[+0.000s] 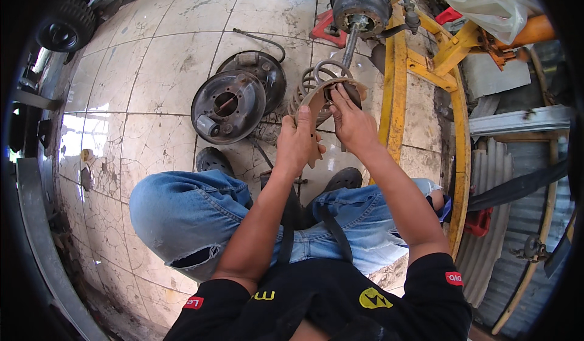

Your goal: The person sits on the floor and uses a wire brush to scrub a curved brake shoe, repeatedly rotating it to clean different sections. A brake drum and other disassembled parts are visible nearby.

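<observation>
In front of my knees I hold a curved, rust-brown brake shoe [316, 105]. My left hand [295, 143] is closed round its near left side, thumb on the outer face. My right hand [354, 122] is closed at the shoe's upper right, its fingers pressing a small dark flat piece [353, 93] against or beside the curved surface. What that piece is, I cannot make out. Just beyond the shoe stands a coil spring [304, 81], partly hidden by it. Two round brake backing plates [243, 119] lie overlapping on the floor to the left of my hands.
Beyond my hands a hub with a drum [360, 6] and shaft stands near a red jack stand [328, 30]. A yellow steel frame [396, 92] rises close on my right. Cracked tiles [161, 73] cover the floor. A tyre [67, 24] lies far left.
</observation>
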Action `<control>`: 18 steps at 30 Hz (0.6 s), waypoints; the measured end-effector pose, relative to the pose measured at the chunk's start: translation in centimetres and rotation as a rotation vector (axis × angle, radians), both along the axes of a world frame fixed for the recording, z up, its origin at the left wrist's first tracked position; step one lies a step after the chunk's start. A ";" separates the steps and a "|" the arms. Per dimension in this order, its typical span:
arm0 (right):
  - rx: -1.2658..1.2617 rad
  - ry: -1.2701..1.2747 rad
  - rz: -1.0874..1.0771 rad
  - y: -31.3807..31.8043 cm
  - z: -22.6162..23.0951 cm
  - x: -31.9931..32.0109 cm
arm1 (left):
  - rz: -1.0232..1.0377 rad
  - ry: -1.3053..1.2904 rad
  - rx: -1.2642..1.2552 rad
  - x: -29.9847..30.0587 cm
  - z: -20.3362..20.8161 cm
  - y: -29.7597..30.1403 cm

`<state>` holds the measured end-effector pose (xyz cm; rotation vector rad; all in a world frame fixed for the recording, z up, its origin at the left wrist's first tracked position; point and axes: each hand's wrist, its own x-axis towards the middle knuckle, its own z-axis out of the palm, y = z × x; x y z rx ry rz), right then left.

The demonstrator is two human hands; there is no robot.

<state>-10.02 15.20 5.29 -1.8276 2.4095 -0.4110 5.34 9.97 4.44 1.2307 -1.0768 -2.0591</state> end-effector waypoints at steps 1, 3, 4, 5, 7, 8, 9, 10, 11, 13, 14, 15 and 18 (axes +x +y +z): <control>-0.061 -0.010 0.023 0.1 -0.4 0.1 | 0.010 0.004 -0.014 -0.1 -0.2 0.0; -0.089 0.000 0.100 0.2 -0.5 -0.1 | 0.027 0.029 0.005 -0.2 -0.3 0.1; -0.057 0.019 0.154 0.4 -0.1 -0.4 | 0.035 0.051 0.038 0.0 -0.2 0.1; -0.024 0.039 0.208 0.4 0.4 -0.6 | 0.042 0.073 0.071 0.0 -0.1 0.1; 0.015 0.118 0.114 -0.2 1.1 -0.7 | 0.050 -0.004 0.046 -0.1 0.0 0.2; 0.034 0.157 0.068 -0.4 1.1 -0.7 | 0.054 -0.043 0.034 -0.1 0.1 0.2; -0.001 0.150 0.078 -0.3 0.8 -0.5 | 0.048 -0.058 0.017 -0.2 0.2 0.1; -0.036 0.142 0.089 0.1 0.2 -0.1 | 0.042 -0.074 0.000 -0.2 0.3 0.0; -0.071 0.135 0.100 0.4 -0.1 0.1 | 0.036 -0.090 -0.016 -0.3 0.3 -0.1; -0.031 0.153 0.190 0.5 0.8 0.4 | 0.039 -0.065 0.005 -0.1 -0.4 -0.2; -0.012 0.162 0.235 0.5 1.0 0.5 | 0.040 -0.052 0.016 -0.1 -0.8 -0.2; -0.017 0.170 0.183 0.4 0.9 0.2 | 0.036 -0.063 0.005 -0.2 -0.6 -0.2; -0.043 0.158 0.119 0.2 0.4 -0.5 | 0.029 -0.101 -0.020 -0.3 0.0 -0.2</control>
